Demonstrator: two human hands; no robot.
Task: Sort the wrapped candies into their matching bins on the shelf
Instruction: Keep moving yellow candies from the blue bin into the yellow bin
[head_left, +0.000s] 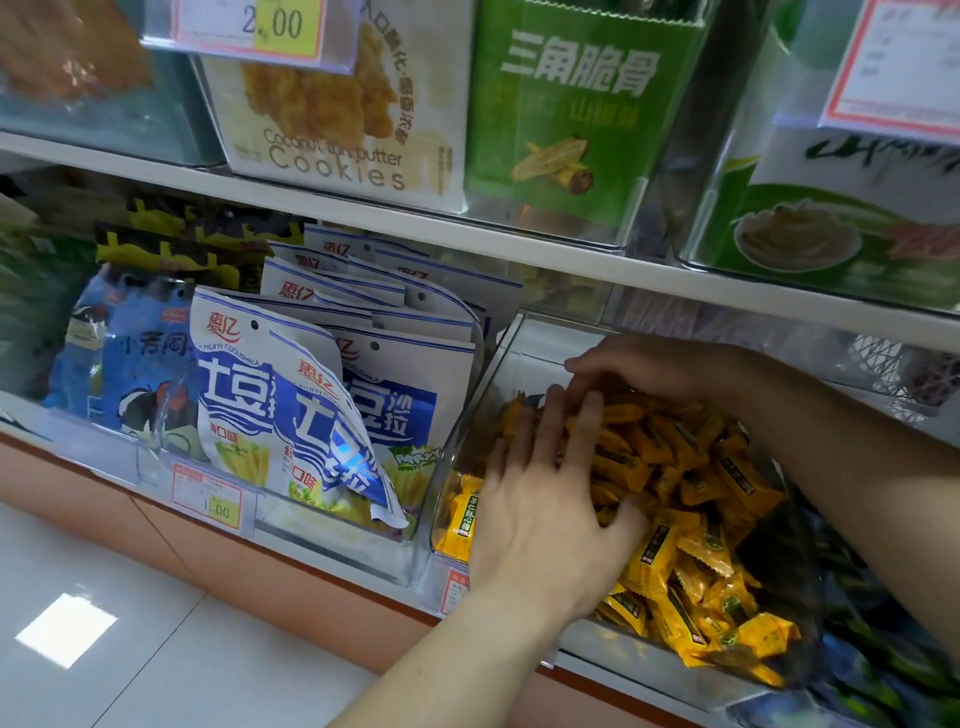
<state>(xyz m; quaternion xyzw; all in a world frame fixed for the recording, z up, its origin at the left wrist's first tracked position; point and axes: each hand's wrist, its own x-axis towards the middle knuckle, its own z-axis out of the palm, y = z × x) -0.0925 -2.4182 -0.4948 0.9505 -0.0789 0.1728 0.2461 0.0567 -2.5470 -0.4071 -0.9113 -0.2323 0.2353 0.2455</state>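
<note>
Two bare hands reach into a clear plastic bin (496, 382) heaped with yellow wrapped candies (691, 467). The left hand (545, 499) lies flat on the pile, fingers spread. The right hand (639, 371) rests at the back, fingers together and straight (blue-and-white snack bags (311, 410) stand just left).

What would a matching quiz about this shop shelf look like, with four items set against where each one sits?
Items:
1. yellow wrapped candies
2. blue-and-white snack bags
3. cookies box
4. green box

Places:
A. upper shelf, just below the 2.00 price tag
B. lower shelf, in the clear bin, under the left hand and right hand
C. upper shelf, right of the box with English lettering
D. lower shelf, in the bin left of the candies

Pairs: 1-B, 2-D, 3-A, 4-C
</note>
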